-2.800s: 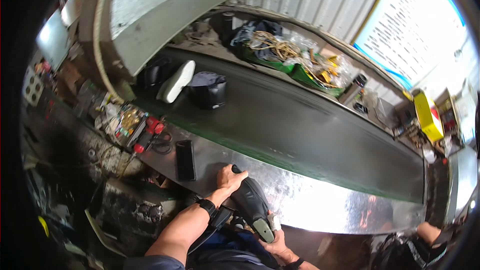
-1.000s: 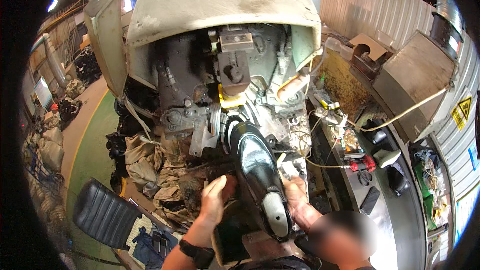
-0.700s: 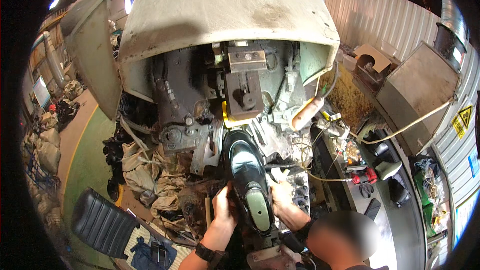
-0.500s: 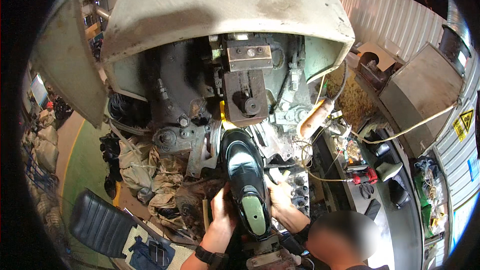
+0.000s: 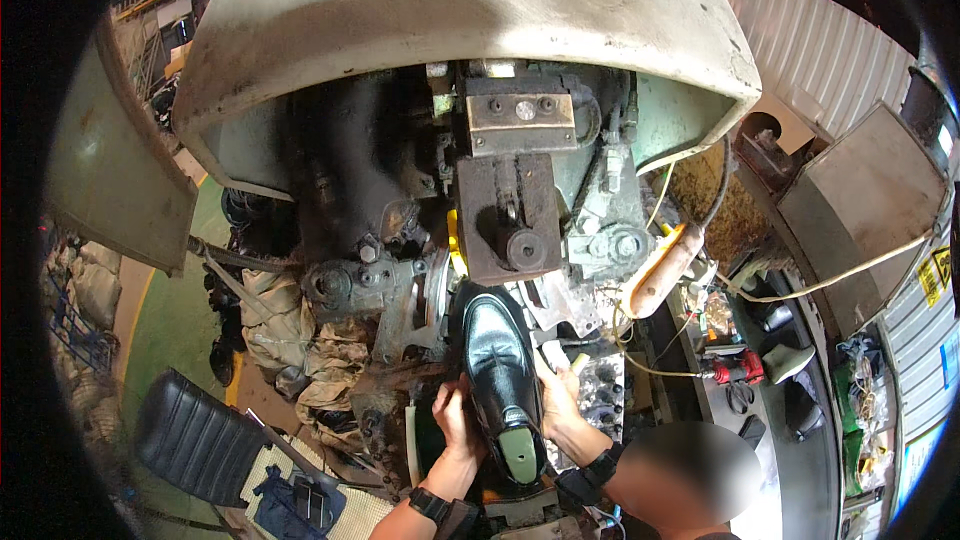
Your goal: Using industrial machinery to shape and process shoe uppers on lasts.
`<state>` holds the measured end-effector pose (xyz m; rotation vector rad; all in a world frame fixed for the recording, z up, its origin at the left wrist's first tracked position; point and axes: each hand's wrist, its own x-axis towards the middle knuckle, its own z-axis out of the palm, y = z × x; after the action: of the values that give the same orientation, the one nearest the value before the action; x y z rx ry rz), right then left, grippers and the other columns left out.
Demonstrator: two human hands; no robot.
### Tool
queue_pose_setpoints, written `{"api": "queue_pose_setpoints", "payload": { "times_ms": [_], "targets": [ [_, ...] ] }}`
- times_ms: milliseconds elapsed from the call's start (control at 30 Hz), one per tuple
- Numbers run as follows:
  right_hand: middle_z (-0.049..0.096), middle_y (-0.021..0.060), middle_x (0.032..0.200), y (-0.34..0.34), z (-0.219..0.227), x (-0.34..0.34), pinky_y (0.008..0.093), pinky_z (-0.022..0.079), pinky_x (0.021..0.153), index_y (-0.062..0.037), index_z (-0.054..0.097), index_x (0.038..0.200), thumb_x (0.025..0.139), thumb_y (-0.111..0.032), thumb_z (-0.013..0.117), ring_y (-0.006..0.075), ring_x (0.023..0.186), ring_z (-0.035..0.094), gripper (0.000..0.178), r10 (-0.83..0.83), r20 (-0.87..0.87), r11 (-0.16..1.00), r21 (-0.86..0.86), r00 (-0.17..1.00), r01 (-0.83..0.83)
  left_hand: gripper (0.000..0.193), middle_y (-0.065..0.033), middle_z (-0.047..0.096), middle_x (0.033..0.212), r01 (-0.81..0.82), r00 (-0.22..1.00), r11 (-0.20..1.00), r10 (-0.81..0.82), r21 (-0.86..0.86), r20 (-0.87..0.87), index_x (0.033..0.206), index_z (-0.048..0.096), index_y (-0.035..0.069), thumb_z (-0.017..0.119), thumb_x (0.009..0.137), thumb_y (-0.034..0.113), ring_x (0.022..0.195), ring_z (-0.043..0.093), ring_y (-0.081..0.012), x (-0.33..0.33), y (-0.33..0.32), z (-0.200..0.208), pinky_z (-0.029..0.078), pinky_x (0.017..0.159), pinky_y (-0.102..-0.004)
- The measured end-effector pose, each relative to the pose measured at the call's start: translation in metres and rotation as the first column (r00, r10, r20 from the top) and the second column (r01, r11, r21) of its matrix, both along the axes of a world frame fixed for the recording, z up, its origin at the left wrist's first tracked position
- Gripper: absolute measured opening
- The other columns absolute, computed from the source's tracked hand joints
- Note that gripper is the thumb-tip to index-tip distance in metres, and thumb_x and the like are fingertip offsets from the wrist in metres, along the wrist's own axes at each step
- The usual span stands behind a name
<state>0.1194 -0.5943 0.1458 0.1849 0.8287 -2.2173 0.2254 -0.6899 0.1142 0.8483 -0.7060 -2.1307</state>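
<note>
A glossy black shoe points its toe away from me, just under a dark metal block of the machine. A green shoe last shows in its opening at the near end. My left hand is closed against the shoe's left side, fingers curled. On the opposite side my right hand grips the shoe, thumb along its upper edge; its other fingers are partly hidden. Metal wiper plates flank the toe, and a yellow strip stands beside the block.
Overhead curves a pale machine hood. A lit hand lamp hangs right of the plates, its cable trailing down. A red tool lies on the right bench. Cloth sacks and a black padded seat are at left.
The whole view has shifted a little, so the machine and shoe appear lower and further right. Both hands stay on the shoe.
</note>
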Motion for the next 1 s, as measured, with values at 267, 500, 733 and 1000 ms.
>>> {"api": "queue_pose_setpoints", "payload": {
  "times_ms": [267,500,733,1000],
  "targets": [
    [0.066,0.0170,0.118,0.025,-0.042,-0.016,0.0371,0.057,0.088,0.0002,0.054,0.119,0.099,-0.012,0.063,0.0236,0.099,0.068,0.025,-0.053,-0.060,0.999,0.003,0.997,0.054,0.024,-0.0052,0.069,0.102,0.174,0.982,0.984,-0.171,-0.039,0.077,0.107,0.068,-0.001,0.058,0.101,0.020,0.092,0.063,-0.0155,0.011,-0.015,0.004,0.050,0.085,-0.0305],
    [0.065,0.0257,0.114,0.167,-0.033,-0.056,0.0458,0.057,0.091,0.0079,0.033,0.133,0.102,-0.021,0.057,0.0342,0.102,0.067,0.049,0.080,-0.183,0.949,0.315,0.980,-0.019,0.029,-0.0144,0.067,0.113,-0.258,0.644,0.703,0.636,-0.663,0.424,0.117,0.064,-0.007,0.067,0.090,0.005,0.106,0.062,-0.0236,0.122,-0.082,-0.080,0.047,0.096,-0.0342],
    [0.061,0.0248,0.119,0.237,-0.086,-0.046,0.0477,0.054,0.090,0.0031,0.036,0.132,0.102,-0.020,0.056,0.0355,0.104,0.064,0.043,-0.077,-0.083,0.896,0.432,0.994,0.105,0.052,-0.0208,0.051,0.145,0.221,0.714,0.970,-0.089,-0.104,0.695,0.134,0.056,-0.007,0.068,0.084,0.003,0.125,0.056,-0.0347,0.154,-0.090,-0.101,0.043,0.106,-0.0421],
    [0.057,0.0244,0.129,0.283,-0.101,-0.038,0.0514,0.049,0.100,0.0032,0.037,0.139,0.099,-0.024,0.059,0.0376,0.111,0.060,0.053,-0.213,-0.028,0.856,0.477,0.977,0.200,0.031,-0.0209,0.065,0.115,0.622,0.748,0.246,0.095,-0.743,0.657,0.115,0.064,-0.002,0.067,0.084,0.002,0.111,0.060,-0.0389,0.096,0.010,-0.031,0.049,0.096,-0.0429]
  ]
}}
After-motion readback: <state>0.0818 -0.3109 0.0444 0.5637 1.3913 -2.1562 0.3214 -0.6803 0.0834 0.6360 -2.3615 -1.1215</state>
